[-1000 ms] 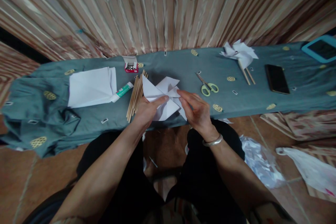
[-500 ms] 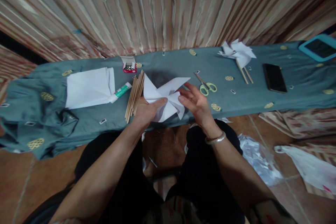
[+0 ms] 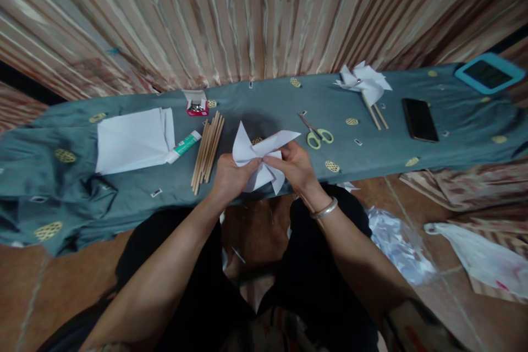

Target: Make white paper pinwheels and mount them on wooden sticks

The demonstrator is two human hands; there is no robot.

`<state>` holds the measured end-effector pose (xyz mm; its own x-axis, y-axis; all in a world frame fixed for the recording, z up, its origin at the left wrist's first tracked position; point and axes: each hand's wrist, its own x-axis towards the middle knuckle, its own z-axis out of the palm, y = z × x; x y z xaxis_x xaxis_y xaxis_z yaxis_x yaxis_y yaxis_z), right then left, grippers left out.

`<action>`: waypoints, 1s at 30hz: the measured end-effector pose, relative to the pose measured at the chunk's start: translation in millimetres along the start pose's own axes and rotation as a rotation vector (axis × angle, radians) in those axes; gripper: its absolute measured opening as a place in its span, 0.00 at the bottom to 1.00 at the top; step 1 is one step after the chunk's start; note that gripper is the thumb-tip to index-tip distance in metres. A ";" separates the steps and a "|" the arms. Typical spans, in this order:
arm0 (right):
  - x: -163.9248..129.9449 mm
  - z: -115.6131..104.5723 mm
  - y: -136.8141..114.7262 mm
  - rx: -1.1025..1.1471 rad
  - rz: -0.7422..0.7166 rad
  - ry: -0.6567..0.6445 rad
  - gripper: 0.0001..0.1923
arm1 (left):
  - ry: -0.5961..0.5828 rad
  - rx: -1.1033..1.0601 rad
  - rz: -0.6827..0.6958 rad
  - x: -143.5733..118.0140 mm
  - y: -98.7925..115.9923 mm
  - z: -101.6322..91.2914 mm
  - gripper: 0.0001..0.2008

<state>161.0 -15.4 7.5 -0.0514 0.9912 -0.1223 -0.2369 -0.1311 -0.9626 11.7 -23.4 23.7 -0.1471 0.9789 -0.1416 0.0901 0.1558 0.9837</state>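
Observation:
A white paper pinwheel [image 3: 264, 146] without a stick is held between both hands above the near edge of the cloth-covered bench. My left hand [image 3: 231, 176] grips its left side, thumb pressed close to the centre. From the other side my right hand [image 3: 296, 168] pinches it, the thumb also at the middle and the fingers partly hidden behind the paper. Just left of the hands lies a bundle of thin wooden sticks [image 3: 207, 151]. Green-handled scissors [image 3: 317, 135] rest to the right of the pinwheel.
A stack of white paper [image 3: 132, 140], a glue stick [image 3: 184, 146] and a small open red box [image 3: 197, 104] of metal pieces lie left. Finished pinwheels on sticks [image 3: 367, 85], a phone [image 3: 419, 120] and a blue-framed tablet [image 3: 490, 73] are right. Plastic bags [image 3: 400, 245] sit on the floor.
My right hand has moved inward, and its thumb now presses the pinwheel's centre beside the left thumb. Part of the view has shifted slightly.

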 end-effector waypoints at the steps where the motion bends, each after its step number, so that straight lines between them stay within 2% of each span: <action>1: -0.3 1.0 0.8 -0.002 -0.002 0.018 0.27 | 0.011 0.029 0.008 0.1 -0.3 -0.1 0.11; 9: 3.2 5.3 4.0 0.005 -0.020 0.124 0.34 | 0.027 0.072 0.111 6.8 -7.6 3.4 0.13; 18: 6.2 6.6 1.0 -0.008 -0.059 0.160 0.29 | 0.044 0.188 0.247 10.8 -0.2 4.4 0.09; 23: 4.4 7.6 -3.5 0.016 -0.084 0.131 0.24 | 0.054 0.054 0.136 11.3 4.7 10.0 0.09; 30: 2.7 5.4 -6.8 0.032 -0.076 0.127 0.21 | -0.046 -0.083 0.054 11.0 9.7 15.5 0.09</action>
<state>157.2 -12.0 15.0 0.0902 0.9926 -0.0810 -0.2659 -0.0544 -0.9625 26.1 -9.1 29.9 -0.0985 0.9909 -0.0916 0.0145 0.0935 0.9955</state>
